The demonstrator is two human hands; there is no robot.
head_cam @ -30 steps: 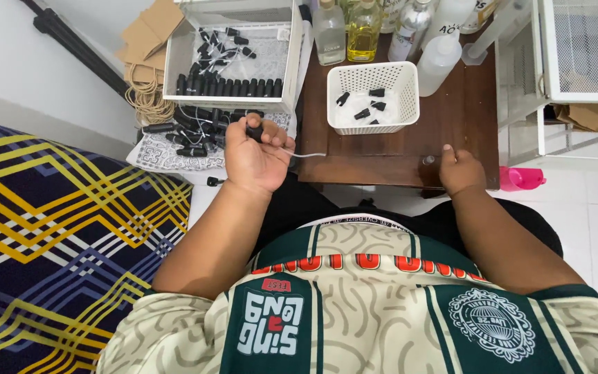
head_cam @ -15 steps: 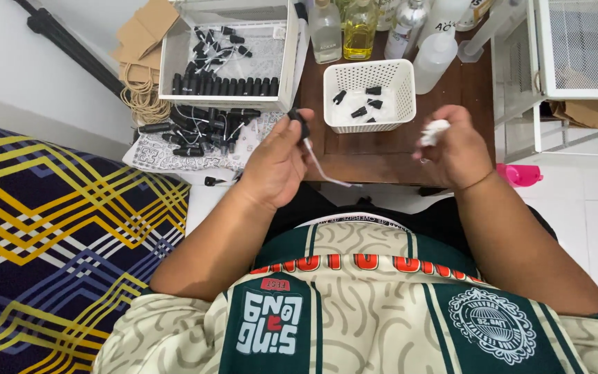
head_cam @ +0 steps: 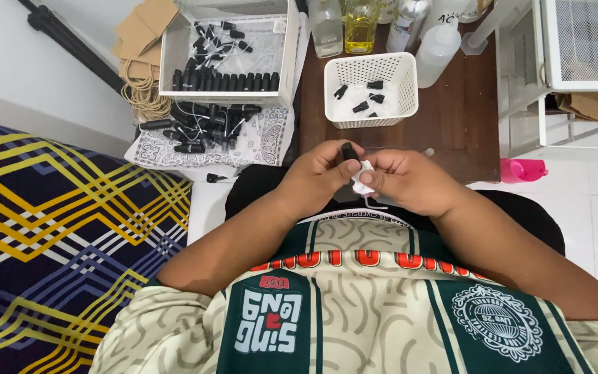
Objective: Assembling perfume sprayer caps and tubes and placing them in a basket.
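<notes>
My left hand (head_cam: 321, 173) pinches a small black sprayer cap (head_cam: 349, 149) with a thin clear tube (head_cam: 374, 203) hanging from it. My right hand (head_cam: 410, 179) presses a small white tissue (head_cam: 363, 177) against the tube just below the cap. Both hands meet close to my chest, in front of the near edge of the brown table (head_cam: 458, 131). A white perforated basket (head_cam: 372, 88) with several black caps stands on the table just beyond my hands.
A white tray (head_cam: 226, 52) holds rows of black sprayer caps at the back left, with more caps (head_cam: 205, 128) on a patterned cloth below it. Clear bottles (head_cam: 361, 24) line the table's far edge. A pink object (head_cam: 522, 170) lies on the floor at right; a patterned mattress (head_cam: 57, 242) is left.
Both hands came back from the table toward my chest and joined. The right hand brought the white tissue onto the sprayer tube held by the left hand.
</notes>
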